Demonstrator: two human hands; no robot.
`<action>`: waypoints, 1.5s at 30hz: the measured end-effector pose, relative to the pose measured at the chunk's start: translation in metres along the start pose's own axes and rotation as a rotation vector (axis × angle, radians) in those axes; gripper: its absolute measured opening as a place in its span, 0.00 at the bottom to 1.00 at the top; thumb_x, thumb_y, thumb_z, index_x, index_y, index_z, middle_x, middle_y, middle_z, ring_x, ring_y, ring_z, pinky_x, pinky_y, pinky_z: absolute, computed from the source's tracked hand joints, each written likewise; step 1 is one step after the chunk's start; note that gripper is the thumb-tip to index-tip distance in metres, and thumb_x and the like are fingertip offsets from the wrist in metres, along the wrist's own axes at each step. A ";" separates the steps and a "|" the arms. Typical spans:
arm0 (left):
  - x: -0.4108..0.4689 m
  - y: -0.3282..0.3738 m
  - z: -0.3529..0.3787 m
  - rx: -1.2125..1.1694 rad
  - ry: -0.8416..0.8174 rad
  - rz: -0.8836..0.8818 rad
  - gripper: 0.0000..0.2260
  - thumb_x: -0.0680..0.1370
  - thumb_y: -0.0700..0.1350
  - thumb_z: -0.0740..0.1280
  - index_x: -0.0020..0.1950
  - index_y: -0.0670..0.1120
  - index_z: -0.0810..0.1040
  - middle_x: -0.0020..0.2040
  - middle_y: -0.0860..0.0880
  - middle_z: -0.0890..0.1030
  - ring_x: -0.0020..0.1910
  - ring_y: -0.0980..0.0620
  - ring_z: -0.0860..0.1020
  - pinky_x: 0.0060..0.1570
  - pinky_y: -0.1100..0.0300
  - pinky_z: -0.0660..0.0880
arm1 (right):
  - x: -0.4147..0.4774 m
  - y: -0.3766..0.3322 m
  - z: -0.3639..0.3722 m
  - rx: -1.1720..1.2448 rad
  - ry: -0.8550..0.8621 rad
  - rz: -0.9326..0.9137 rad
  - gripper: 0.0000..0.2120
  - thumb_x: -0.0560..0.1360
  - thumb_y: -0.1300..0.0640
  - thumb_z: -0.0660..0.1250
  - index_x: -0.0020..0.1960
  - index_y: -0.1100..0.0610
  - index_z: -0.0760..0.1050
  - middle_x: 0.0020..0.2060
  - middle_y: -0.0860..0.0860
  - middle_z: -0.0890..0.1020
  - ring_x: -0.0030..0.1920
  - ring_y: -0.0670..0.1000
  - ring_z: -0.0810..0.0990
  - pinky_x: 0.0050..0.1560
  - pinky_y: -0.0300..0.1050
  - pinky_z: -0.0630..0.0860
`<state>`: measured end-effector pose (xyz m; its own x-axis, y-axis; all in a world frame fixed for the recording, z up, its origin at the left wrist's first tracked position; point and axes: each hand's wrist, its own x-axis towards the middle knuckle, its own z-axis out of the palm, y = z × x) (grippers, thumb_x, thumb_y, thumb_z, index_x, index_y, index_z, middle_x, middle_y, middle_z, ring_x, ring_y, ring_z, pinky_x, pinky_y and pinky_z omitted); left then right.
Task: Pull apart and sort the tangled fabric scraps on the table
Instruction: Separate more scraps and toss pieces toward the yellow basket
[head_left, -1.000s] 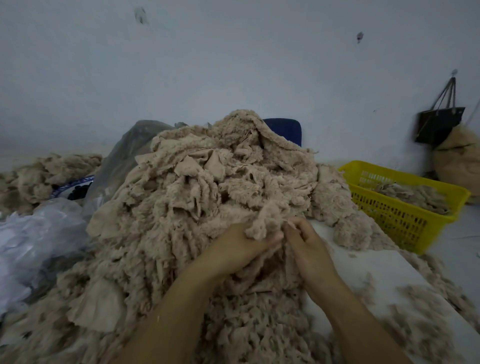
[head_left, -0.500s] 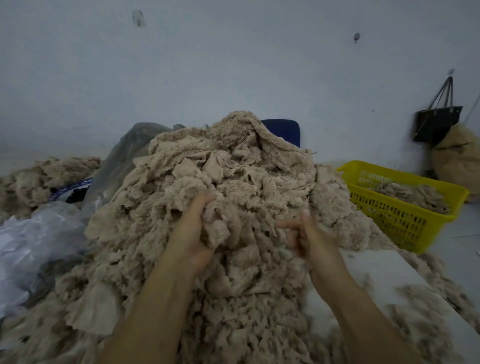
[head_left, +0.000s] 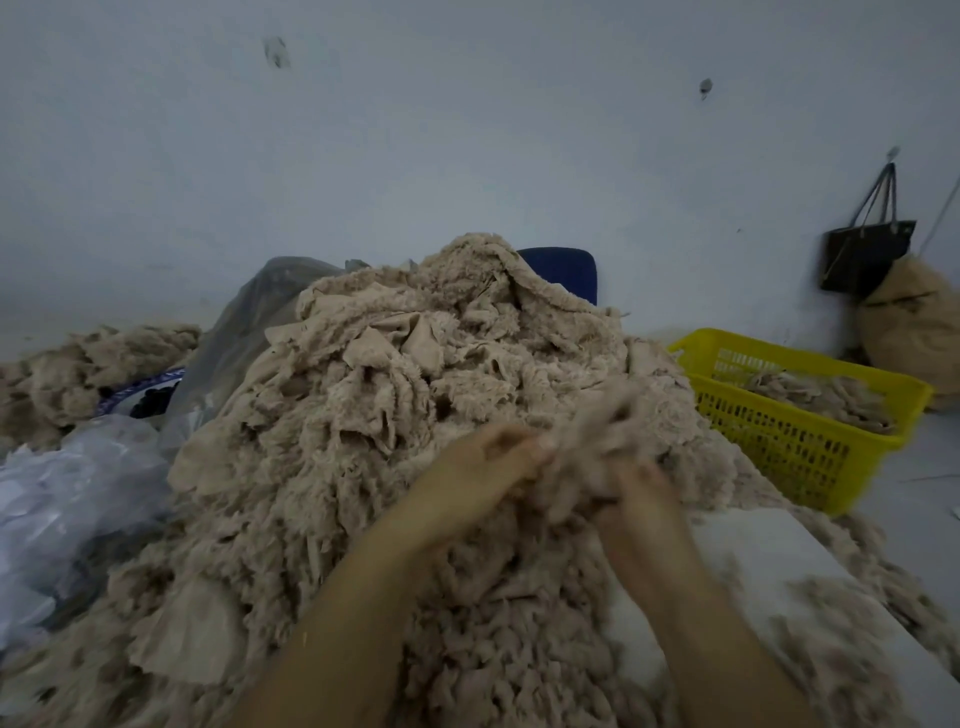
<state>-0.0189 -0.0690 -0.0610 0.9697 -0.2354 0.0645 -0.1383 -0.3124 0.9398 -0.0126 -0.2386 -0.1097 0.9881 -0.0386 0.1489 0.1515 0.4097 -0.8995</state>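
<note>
Both hands have closed together: left hand (head_left: 478, 467) and right hand (head_left: 641, 506) grip one clump (head_left: 587, 441) on the pile (head_left: 363, 415) on the table (head_left: 753, 551). Yanking could drag neighbouring scraps off.

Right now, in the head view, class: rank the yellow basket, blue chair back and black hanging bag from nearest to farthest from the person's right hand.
From the right hand, gripping a scrap clump:
1. Yellow basket, just to its right.
2. Blue chair back, behind the pile.
3. Black bag, hanging on the far-right wall.
</note>
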 end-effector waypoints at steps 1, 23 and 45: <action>0.008 0.000 -0.005 0.068 0.125 -0.013 0.08 0.78 0.58 0.68 0.53 0.58 0.80 0.48 0.60 0.84 0.46 0.62 0.81 0.44 0.72 0.75 | 0.004 -0.007 -0.007 0.280 0.051 0.016 0.18 0.78 0.46 0.65 0.58 0.61 0.79 0.48 0.58 0.85 0.44 0.53 0.85 0.41 0.43 0.81; -0.015 -0.028 0.063 0.203 -0.082 0.220 0.10 0.83 0.53 0.61 0.45 0.53 0.75 0.47 0.56 0.78 0.45 0.61 0.76 0.45 0.66 0.73 | -0.002 0.007 -0.009 0.117 -0.096 0.372 0.13 0.83 0.54 0.59 0.63 0.54 0.79 0.56 0.56 0.84 0.44 0.55 0.84 0.31 0.42 0.75; 0.004 -0.021 0.028 -0.347 0.138 -0.095 0.14 0.78 0.49 0.65 0.33 0.50 0.77 0.24 0.53 0.73 0.23 0.55 0.70 0.25 0.65 0.69 | -0.006 -0.004 -0.001 0.165 0.148 0.309 0.16 0.80 0.49 0.62 0.40 0.55 0.82 0.35 0.55 0.83 0.33 0.55 0.79 0.31 0.44 0.76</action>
<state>-0.0173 -0.0893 -0.0893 0.9962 -0.0874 -0.0057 0.0065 0.0093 0.9999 -0.0191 -0.2411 -0.1071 0.9814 -0.0171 -0.1910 -0.1484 0.5632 -0.8129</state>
